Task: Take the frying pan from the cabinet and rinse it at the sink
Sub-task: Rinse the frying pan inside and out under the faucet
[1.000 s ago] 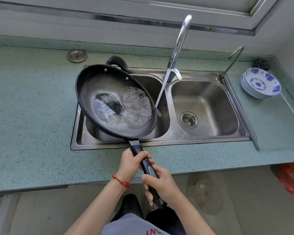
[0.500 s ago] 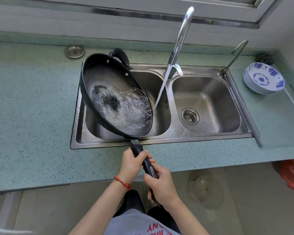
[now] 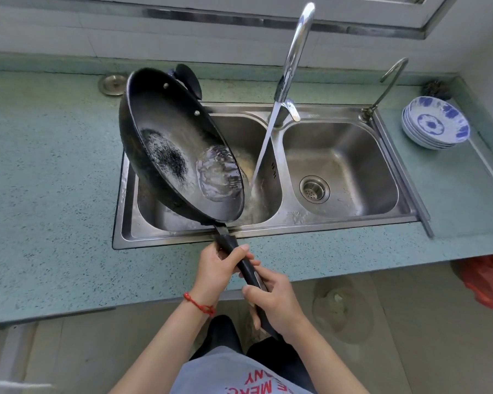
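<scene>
The frying pan (image 3: pixel 180 149) is held over the left basin of the sink (image 3: pixel 353 220), in the centre-left of the frame, and is tipped steeply so that its upper rim points to the upper left and its lower rim hangs down toward the middle of the basin. A pool of water (image 3: pixel 218 173) is gathered against that lower rim, which suggests the tilt is meant to swirl the water or to pour it out into the basin below. A dark patch is seen on the pan's floor, beside the water.

The long black handle (image 3: pixel 239 257) runs down toward the lower centre of the frame and is gripped by both hands. The left hand (image 3: pixel 217 273), with a red cord at its wrist, is wrapped round the handle near the pan; the right hand (image 3: pixel 276 302) is curled round it farther back. Two hands are probably used because a tilted pan carrying water pulls hard on so long a handle.

A stream is running from the tap (image 3: pixel 292 61) and falls just right of the pan's lower rim, into the basin, not into the pan. The rinse is judged to be well under way. A stack of blue-patterned bowls (image 3: pixel 436 123) stands on the counter (image 3: pixel 46 180) at the right edge.
</scene>
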### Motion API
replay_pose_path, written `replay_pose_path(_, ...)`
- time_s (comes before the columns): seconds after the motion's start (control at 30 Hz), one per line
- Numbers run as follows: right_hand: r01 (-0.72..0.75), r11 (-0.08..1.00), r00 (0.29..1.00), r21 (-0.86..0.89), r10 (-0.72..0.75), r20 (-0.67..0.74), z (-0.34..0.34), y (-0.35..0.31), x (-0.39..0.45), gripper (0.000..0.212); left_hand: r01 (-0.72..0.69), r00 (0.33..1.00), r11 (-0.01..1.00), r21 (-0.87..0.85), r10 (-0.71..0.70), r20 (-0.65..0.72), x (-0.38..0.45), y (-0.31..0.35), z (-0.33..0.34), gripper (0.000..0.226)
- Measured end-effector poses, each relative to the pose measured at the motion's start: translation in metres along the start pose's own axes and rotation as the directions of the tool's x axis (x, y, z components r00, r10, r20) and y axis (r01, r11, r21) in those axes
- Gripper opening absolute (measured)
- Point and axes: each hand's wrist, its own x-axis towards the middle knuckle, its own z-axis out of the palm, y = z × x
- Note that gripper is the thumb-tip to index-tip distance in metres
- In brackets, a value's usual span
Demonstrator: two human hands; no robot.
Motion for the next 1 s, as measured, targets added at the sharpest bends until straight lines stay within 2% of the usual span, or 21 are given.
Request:
replay_pose_path(0.23, 0.053, 0.999, 0.998, 0.007, -0.053, 0.018, 0.000, -0.008, -0.001, 0.023, -0.056, 0.998, 0.998, 0.012, 0.056, 0.015, -0.004, 0.008, -0.001, 0.009)
replay_pose_path(0.4, 0.044, 0.996, 0.998, 0.075, -0.047, 0.042, 0.001, -0.008, -0.005, 0.029, -0.070, 0.997, 0.997, -0.033, 0.070, 0.020, -0.008, 0.009, -0.002, 0.007)
replay_pose_path(0.57, 0.071, 0.990, 0.994, 0.124, -0.081, 0.076, 0.002, -0.011, -0.011, 0.025, -0.024, 0.996, 0.977, -0.212, 0.041, 0.078, -0.010, 0.011, -0.002, 0.012)
replay_pose_path(0.67, 0.069, 0.985, 0.992, 0.158, -0.085, 0.095, 0.003, -0.013, -0.013, 0.027, 0.045, 0.989, 0.921, -0.388, 0.014, 0.148, -0.012, 0.014, 0.003, 0.020)
replay_pose_path(0.73, 0.056, 0.975, 0.990, 0.215, -0.081, 0.113, 0.004, -0.013, -0.013, 0.025, 0.070, 0.987, 0.895, -0.441, 0.003, 0.163, -0.012, 0.015, 0.004, 0.023)
replay_pose_path(0.83, 0.040, 0.958, 0.987, 0.284, -0.082, 0.139, 0.004, -0.010, -0.012, 0.013, 0.020, 0.991, 0.965, -0.263, 0.016, 0.133, -0.012, 0.019, 0.003, 0.017)
replay_pose_path(0.9, 0.008, 0.953, 0.983, 0.302, -0.062, 0.172, 0.004, -0.009, -0.012, 0.024, -0.022, 0.997, 0.985, -0.170, 0.035, 0.074, -0.012, 0.019, 0.004, 0.019)
replay_pose_path(1.0, -0.012, 0.965, 0.977, 0.263, -0.044, 0.207, -0.001, -0.012, -0.009, 0.038, -0.083, 0.996, 0.988, -0.128, 0.085, 0.009, -0.013, 0.022, 0.009, 0.015)
